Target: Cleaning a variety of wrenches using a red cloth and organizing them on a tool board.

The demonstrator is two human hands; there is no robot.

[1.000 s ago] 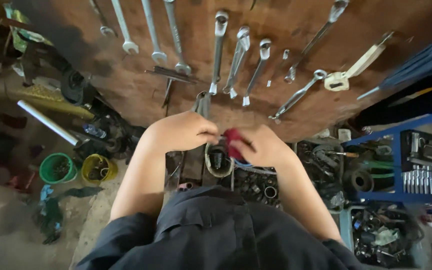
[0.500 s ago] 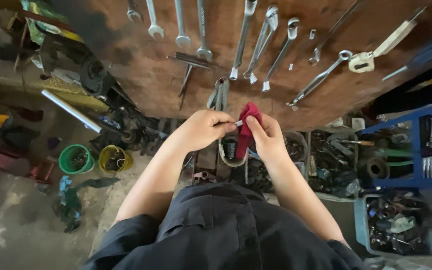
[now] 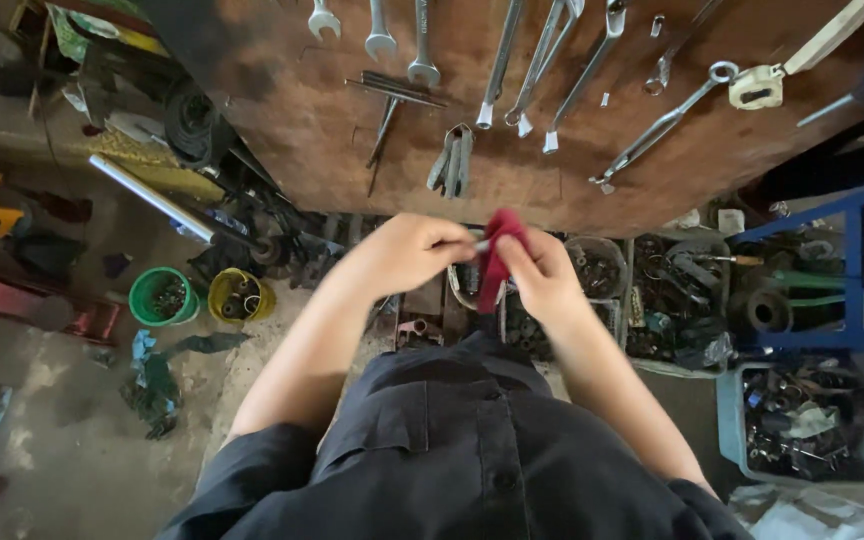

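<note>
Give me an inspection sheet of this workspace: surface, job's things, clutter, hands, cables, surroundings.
Surface: wooden board, worn and stained, hung with tools.
Job's things: red cloth held between both hands; a small metal piece shows at the fingertips, its kind too small to tell.
Clutter: wrenches hang on the board; bins of metal parts below; green bucket and yellow bucket on the floor; rags nearby.
Hands: left hand pinches the metal piece; right hand grips the cloth.
Cables: nothing seen.
Surroundings: dirty concrete floor; blue rack at the right; silver tube at the left.
</note>
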